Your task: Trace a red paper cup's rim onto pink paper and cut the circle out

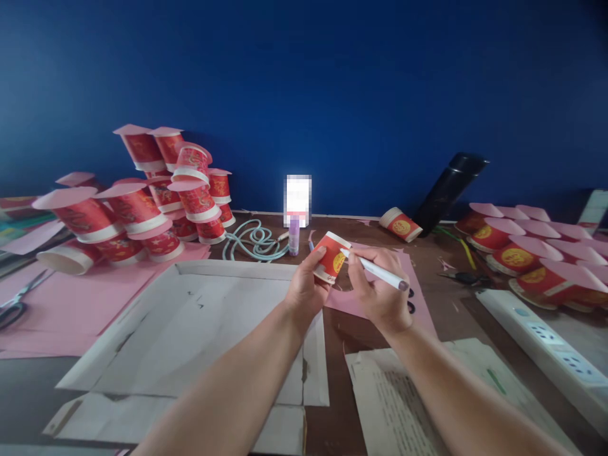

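Note:
My left hand (308, 282) is wrapped round a red paper cup (327, 258) with a white rim and a yellow emblem, held tilted above the desk. In my right hand (380, 288) is a white marker pen (377, 271), its tip at the cup's side by the emblem. Whether the tip touches the cup I cannot tell. A sheet of pink paper (418, 310) lies below my right hand, with black scissor handles (411, 302) showing partly behind the wrist. A purple glue stick (294, 237) stands just beyond my left hand.
Red cups topped with pink paper (142, 209) are stacked at left, and more cups (527, 259) stand at right. A flattened white carton (156, 329), scissors (21, 297), a coiled cable (256, 242), a lying cup (400, 225), a black flask (449, 190) and a power strip (546, 339) surround my hands.

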### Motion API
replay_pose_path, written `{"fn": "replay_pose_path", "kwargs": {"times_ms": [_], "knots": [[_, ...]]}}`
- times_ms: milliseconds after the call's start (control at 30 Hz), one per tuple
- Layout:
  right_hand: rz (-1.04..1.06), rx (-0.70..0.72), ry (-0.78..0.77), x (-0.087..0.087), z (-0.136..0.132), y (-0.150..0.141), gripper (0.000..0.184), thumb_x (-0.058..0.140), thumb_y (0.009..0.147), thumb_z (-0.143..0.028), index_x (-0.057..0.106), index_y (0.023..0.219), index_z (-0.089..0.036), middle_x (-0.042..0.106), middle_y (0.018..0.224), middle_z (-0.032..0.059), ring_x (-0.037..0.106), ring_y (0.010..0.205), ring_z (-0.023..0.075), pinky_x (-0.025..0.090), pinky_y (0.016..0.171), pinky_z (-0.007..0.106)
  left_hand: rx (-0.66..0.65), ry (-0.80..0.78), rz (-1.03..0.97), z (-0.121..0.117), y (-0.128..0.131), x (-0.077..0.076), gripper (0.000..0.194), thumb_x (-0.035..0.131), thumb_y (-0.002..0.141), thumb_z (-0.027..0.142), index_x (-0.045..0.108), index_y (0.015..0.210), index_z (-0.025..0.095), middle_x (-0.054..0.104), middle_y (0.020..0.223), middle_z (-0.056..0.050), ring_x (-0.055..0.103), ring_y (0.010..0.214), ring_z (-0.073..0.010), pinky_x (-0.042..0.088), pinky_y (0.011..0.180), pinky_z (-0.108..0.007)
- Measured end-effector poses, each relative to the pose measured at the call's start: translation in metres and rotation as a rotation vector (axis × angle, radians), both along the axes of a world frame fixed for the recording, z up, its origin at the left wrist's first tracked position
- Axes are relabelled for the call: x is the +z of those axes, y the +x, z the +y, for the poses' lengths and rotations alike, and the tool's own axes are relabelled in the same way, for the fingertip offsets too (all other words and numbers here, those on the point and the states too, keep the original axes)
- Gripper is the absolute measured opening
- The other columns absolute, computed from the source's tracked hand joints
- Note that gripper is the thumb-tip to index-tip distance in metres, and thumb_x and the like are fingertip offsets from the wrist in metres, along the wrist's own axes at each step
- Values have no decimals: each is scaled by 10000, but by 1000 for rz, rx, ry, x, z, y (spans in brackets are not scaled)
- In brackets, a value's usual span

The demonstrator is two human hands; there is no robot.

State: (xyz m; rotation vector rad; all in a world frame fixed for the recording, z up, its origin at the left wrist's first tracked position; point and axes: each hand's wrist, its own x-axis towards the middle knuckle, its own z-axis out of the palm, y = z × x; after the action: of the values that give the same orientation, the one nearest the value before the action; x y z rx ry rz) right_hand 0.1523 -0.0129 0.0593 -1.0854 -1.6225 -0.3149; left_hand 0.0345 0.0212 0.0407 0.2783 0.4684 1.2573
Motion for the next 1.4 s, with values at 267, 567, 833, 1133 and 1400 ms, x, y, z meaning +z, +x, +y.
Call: {"fn": "replay_pose_path", "kwargs": {"times_ms": [267, 567, 833, 1133, 1400], "knots": [[-1, 6, 39, 1, 1, 1, 86, 616, 855, -180, 640, 936, -196, 725, 866, 45, 669, 824, 186, 502, 821, 367, 3, 31, -19, 1, 1, 0, 314, 717, 744, 176, 695, 1057, 174, 743, 957, -43, 687, 851, -154, 490, 869, -255], [-13, 6, 19, 2, 0, 0, 56, 611, 859, -206, 641, 906, -201, 720, 840, 41, 669, 802, 184, 496, 810, 365, -11, -2, 6, 1, 1, -1, 249, 727, 733, 203, 701, 975, 150, 741, 901, -58, 684, 837, -166, 498, 849, -263], [-32, -13, -5, 1, -2, -3, 44, 606, 866, -223, 638, 886, -201, 720, 824, 38, 672, 777, 179, 491, 802, 354, -25, 14, 3, 1, 1, -2, 237, 717, 743, 220, 707, 967, 145, 740, 877, -51, 681, 812, -165, 484, 861, -275], [-44, -29, -34, 1, -3, -4, 49, 594, 868, -223, 639, 874, -206, 714, 799, 30, 669, 746, 173, 498, 799, 365, -28, 31, -10, 1, 0, -3, 230, 712, 753, 216, 713, 974, 151, 739, 876, -39, 678, 805, -145, 482, 851, -255], [16, 12, -48, 0, -5, -4, 73, 593, 880, -248, 649, 914, -214, 722, 863, 40, 671, 825, 187, 505, 823, 381, -27, 3, -7, 0, 0, -1, 186, 714, 751, 211, 707, 918, 130, 740, 867, -56, 677, 792, -152, 492, 829, -259]]}}
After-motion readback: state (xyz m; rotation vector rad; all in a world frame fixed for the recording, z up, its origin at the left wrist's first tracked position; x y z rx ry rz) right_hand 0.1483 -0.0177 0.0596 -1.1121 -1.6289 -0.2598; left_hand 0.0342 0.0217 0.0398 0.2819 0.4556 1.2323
